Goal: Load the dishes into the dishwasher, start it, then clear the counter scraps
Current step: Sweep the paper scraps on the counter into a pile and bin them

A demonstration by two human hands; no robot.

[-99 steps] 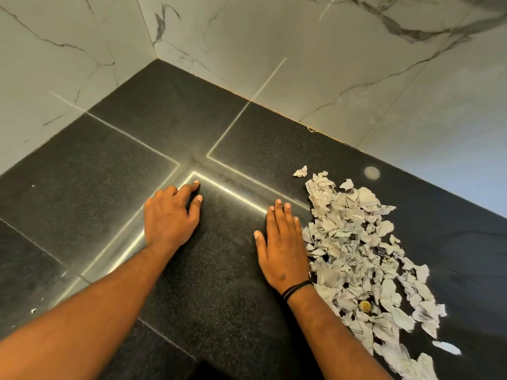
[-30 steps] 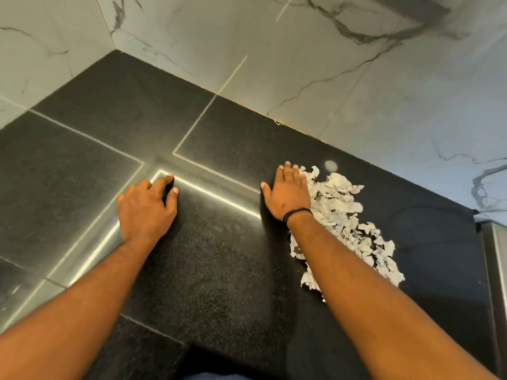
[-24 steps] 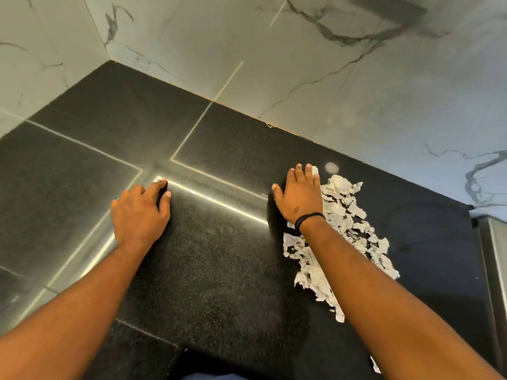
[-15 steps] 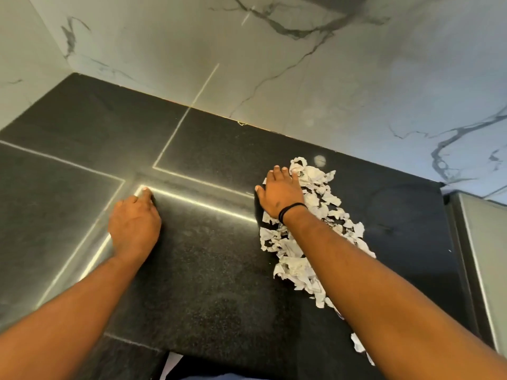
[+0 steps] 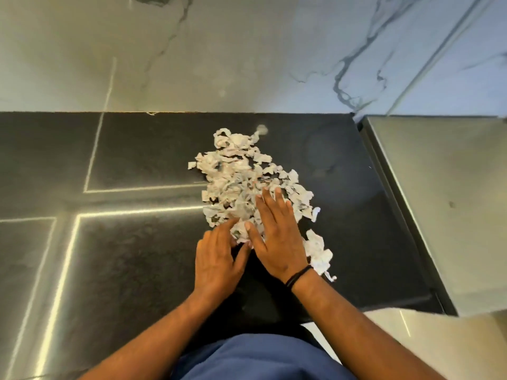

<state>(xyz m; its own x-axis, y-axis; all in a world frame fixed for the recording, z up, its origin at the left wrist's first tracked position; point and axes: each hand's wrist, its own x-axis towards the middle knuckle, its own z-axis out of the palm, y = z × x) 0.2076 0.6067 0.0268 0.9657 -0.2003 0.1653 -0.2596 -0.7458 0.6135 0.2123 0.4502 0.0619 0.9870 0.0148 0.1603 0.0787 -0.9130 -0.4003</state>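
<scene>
Black stone counter (image 5: 131, 270) carries torn paper scraps (image 5: 247, 185), some hidden beneath both hands. Right hand (image 5: 277, 239) lies flat, fingers straight, on the pile's near edge; left hand (image 5: 216, 261), formerly well apart, now adjoins it, fingertips touching scraps. No legible writing.

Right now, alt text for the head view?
Both hands lie flat on a pile of torn paper scraps on a black counter: right hand on the pile, left hand at its near edge. Marble wall behind.
</scene>
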